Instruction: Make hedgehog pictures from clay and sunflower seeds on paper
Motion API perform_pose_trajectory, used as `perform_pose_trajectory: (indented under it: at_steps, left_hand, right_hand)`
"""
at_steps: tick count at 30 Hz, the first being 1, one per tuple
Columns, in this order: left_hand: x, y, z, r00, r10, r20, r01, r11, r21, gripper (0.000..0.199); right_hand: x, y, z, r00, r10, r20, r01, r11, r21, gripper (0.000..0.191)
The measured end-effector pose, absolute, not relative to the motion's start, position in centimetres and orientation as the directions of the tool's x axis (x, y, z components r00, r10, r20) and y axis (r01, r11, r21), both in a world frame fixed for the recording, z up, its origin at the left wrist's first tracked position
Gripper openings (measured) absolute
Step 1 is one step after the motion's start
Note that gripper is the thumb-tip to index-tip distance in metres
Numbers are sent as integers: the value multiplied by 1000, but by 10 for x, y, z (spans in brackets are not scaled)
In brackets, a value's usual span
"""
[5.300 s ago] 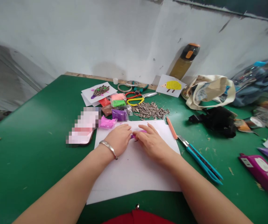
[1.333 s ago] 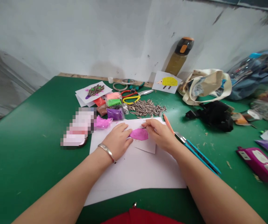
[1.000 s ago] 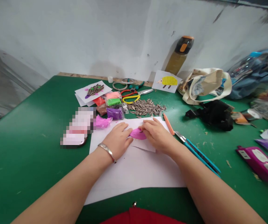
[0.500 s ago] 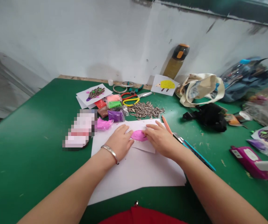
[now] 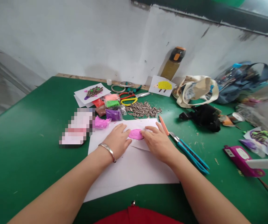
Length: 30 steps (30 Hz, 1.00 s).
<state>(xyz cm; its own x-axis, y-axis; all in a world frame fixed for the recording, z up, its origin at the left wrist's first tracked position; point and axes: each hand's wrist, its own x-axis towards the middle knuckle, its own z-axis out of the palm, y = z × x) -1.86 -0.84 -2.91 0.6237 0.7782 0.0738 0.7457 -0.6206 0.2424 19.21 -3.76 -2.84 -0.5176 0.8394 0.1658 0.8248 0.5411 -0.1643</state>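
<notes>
A flattened oval of pink modelling clay [image 5: 135, 134] lies on a small white paper [image 5: 140, 145], which rests on larger white sheets [image 5: 131, 172]. My left hand [image 5: 117, 141], with a silver bracelet at the wrist, lies at the clay's left side, fingers stretched out and touching the paper. Over the clay's right edge, my right hand [image 5: 159, 143] has its fingers apart, with fingertips pressing on the rim. Neither hand lifts anything; part of the clay's right end is hidden under the right fingers.
Behind the paper are bagged clays [image 5: 114, 115], a pile of sunflower seeds [image 5: 143, 109] and scissors [image 5: 134, 99]. A blue utility knife [image 5: 192, 154] and an orange pen-like stick [image 5: 163, 125] lie at right. A hedgehog picture [image 5: 162, 85] leans near a bottle [image 5: 172, 63]. A magenta glue gun [image 5: 241, 160] lies far right.
The view has turned slightly, moving the scene a little left. My right fingertips have shifted slightly along the clay's right edge; my left hand stays beside it.
</notes>
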Motion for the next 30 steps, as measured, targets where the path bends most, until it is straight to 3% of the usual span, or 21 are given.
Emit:
perform_pose_trajectory:
  at_steps: [6,13,18,23,30]
  left_hand:
    - [-18,-9,-28,626,777,72,745,-623,240,29]
    - [-18,-8,-30,621,781,68,749,-617,241,32]
    - [-18,-9,-30,615,786,59,757,-610,235,32]
    - [-16,-10,-28,608,792,48,764,-601,235,33]
    - [-16,-11,-28,598,800,50,775,-593,218,36]
  right_hand:
    - [198,-37,-25,-470,844,257,821,526,-223,24]
    - [196,-41,-27,-566,801,194,800,591,-108,27]
    - [199,-43,-24,-526,810,258,815,567,-121,27]
    - [197,-43,-25,-548,815,188,808,574,-132,27]
    - [191,-37,-33,-528,826,200,816,558,-149,26]
